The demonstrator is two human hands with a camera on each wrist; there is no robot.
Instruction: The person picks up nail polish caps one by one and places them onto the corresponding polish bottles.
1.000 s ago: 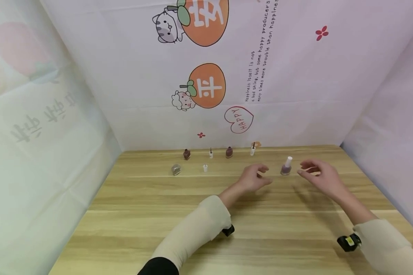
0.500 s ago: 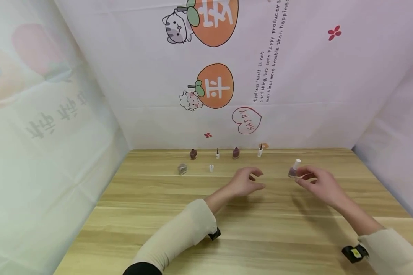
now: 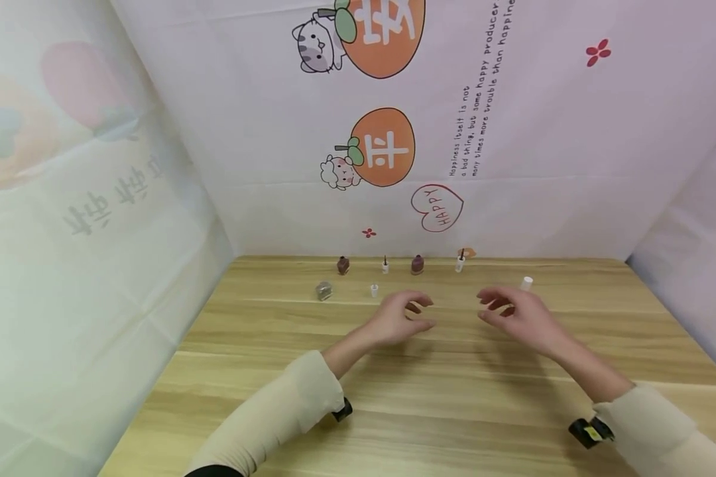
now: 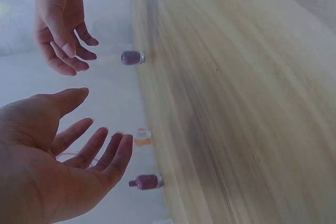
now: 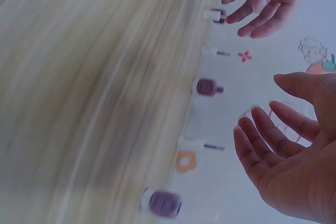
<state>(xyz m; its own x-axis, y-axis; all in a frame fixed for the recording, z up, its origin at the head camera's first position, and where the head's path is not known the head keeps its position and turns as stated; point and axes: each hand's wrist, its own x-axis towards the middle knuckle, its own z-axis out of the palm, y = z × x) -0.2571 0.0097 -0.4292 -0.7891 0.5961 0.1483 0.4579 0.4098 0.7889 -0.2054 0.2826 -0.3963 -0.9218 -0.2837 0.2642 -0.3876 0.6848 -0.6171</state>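
Note:
My left hand (image 3: 398, 318) hovers over the table with fingers loosely curved and nothing in them. Facing it across a gap, my right hand (image 3: 520, 319) also holds nothing. Behind the right hand stands a capped nail polish bottle; only its white cap (image 3: 526, 283) shows in the head view, while its purple body (image 5: 165, 204) shows in the right wrist view. Two uncapped bottles, a dark red one (image 3: 343, 265) and a plum one (image 3: 417, 265), stand near the back edge. White brush caps (image 3: 385, 267) (image 3: 460, 264) stand beside them, brushes up.
Further left are a greyish glass bottle (image 3: 324, 291) and a small white cap (image 3: 374, 290). The wooden table (image 3: 429, 411) meets a printed cloth backdrop (image 3: 310, 218) at the back, with cloth walls on both sides.
Both hands have moved left over the table. The right hand has passed in front of the capped bottle, which it now partly hides; the left has drawn away from it. The view has shifted slightly.

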